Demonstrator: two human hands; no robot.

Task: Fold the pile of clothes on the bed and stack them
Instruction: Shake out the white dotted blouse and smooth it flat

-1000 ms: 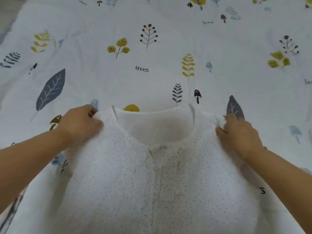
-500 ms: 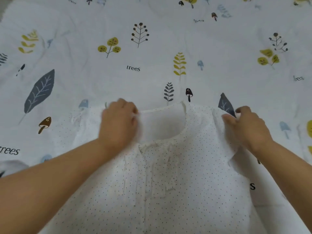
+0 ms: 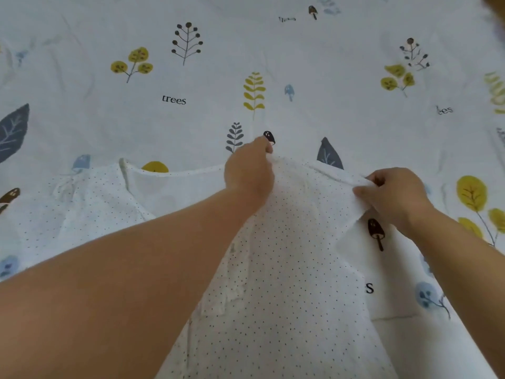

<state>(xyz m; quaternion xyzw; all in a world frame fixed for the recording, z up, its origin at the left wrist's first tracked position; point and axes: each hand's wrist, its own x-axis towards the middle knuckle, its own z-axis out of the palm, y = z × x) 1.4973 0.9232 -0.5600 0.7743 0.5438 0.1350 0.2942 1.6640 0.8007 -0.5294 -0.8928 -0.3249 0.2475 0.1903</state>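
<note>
White dotted blouse [image 3: 287, 269] lies spread on bed sheet [image 3: 314, 64] printed with leaves, mushrooms, "trees". Left hand [image 3: 250, 173] reaches across, grips neckline edge at right side. Right hand [image 3: 393, 195] pinches right shoulder fabric, lifting it slightly off sheet.

Left hand [image 3: 250, 175]: arm extended across to the right, fingers curled, pinching fabric. Right hand [image 3: 396, 196]: fingers curled, pinching fabric.

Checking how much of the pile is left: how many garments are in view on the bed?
1: the white dotted blouse, spread on the leaf-printed bedsheet, its collar gripped by the left hand and its shoulder by the right hand. Others may lie outside the frame.
</note>
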